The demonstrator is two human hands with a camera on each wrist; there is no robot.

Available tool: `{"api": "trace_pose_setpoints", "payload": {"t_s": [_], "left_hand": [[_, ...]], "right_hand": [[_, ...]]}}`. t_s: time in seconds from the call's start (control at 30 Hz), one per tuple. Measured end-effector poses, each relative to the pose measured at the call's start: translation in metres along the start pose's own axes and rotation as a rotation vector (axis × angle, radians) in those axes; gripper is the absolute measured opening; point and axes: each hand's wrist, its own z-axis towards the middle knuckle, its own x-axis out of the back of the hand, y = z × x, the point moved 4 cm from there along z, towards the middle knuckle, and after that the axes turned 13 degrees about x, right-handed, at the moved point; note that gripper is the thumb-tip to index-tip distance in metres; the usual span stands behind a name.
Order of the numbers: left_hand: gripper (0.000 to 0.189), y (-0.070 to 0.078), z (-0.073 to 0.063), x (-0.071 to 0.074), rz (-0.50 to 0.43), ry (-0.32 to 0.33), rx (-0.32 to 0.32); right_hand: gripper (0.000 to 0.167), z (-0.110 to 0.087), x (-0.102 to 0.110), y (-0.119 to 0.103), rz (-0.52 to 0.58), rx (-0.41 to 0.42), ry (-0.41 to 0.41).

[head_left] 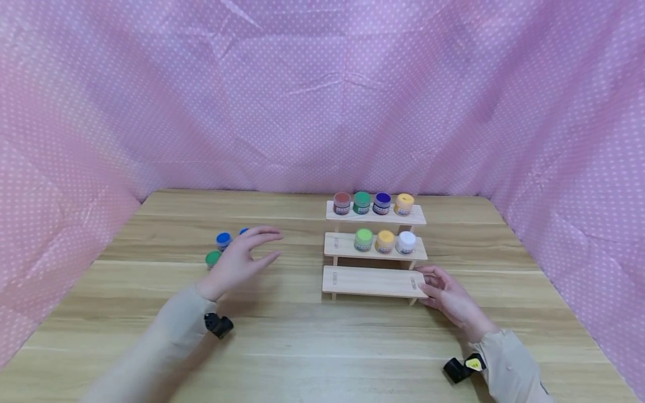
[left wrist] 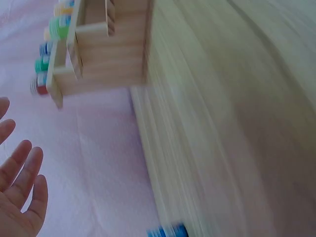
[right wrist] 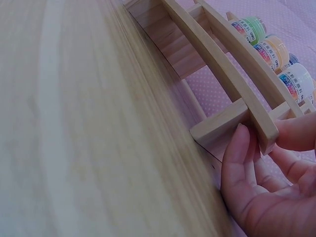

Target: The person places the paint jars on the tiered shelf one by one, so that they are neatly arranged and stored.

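A stepped wooden rack (head_left: pixel 370 281) with three tiers stands right of the table's middle. My right hand (head_left: pixel 453 296) grips the right end of its lowest tier; in the right wrist view, the thumb and fingers pinch the board's corner. My left hand (head_left: pixel 239 263) is in the air left of the rack, fingers extended and holding nothing. Beside and partly behind it are a blue-lidded paint jar (head_left: pixel 223 240), a green-lidded jar (head_left: pixel 213 258) and another blue jar (head_left: pixel 244 230), mostly hidden by the hand.
Several paint jars, including a red-brown one (head_left: pixel 342 204), line the top tier. On the middle tier sit a light green jar (head_left: pixel 363 240), a yellow jar (head_left: pixel 385 242) and a white jar (head_left: pixel 405 243). Pink dotted cloth (head_left: pixel 322 112) hangs around the wooden table (head_left: pixel 302 347).
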Motion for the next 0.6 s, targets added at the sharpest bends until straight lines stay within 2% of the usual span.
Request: {"api": "trace_pose_setpoints", "payload": {"t_s": [0.13, 0.27, 0.43, 0.6], "left_hand": [[0.035, -0.015, -0.008, 0.015, 0.04, 0.066, 0.005], [0.035, -0.029, -0.015, 0.025, 0.07, 0.094, 0.01], [0.035, -0.043, -0.023, 0.036, 0.113, 0.1, 0.03], [0.035, -0.055, -0.028, 0.043, 0.167, 0.068, 0.11]], "right_hand": [[0.027, 0.0, 0.001, -0.001, -0.001, -0.007, 0.007], [0.027, -0.001, 0.0, -0.002, -0.006, -0.003, 0.009], [0.028, -0.002, -0.001, -0.002, -0.005, -0.002, 0.001], [0.028, -0.001, -0.001, -0.003, -0.013, 0.003, 0.001]]}}
